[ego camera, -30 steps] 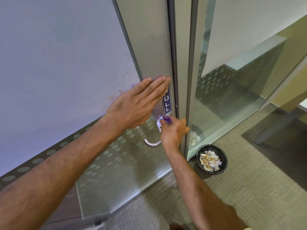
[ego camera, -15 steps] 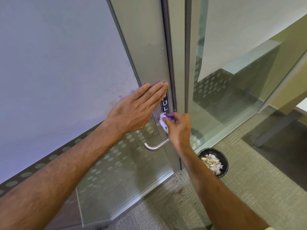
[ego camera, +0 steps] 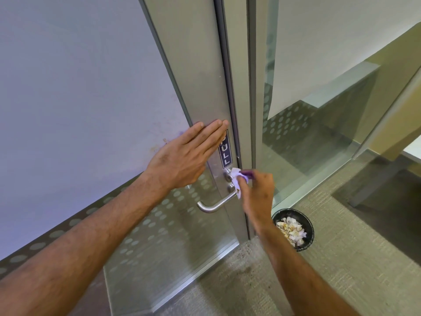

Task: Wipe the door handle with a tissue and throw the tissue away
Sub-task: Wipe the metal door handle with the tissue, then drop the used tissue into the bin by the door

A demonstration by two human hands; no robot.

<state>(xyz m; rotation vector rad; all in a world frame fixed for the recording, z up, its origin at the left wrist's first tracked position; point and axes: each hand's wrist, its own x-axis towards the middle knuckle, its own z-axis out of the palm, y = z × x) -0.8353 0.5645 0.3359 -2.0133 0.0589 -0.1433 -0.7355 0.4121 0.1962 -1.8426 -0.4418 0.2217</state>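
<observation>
Two bare hands at a metal-framed glass door [ego camera: 196, 71], head view. Left hand [ego camera: 184, 156]: fingers straight and together, palm flat against the door stile beside the PULL sign [ego camera: 225, 151], holding nothing. Right hand [ego camera: 257, 192]: fingers pinched closed on a crumpled white tissue [ego camera: 235, 179], pressed to the round base of the lever door handle [ego camera: 216, 204]. Black bin [ego camera: 309, 226] on the carpet by the door frame, holding used tissues, just right of the right forearm
</observation>
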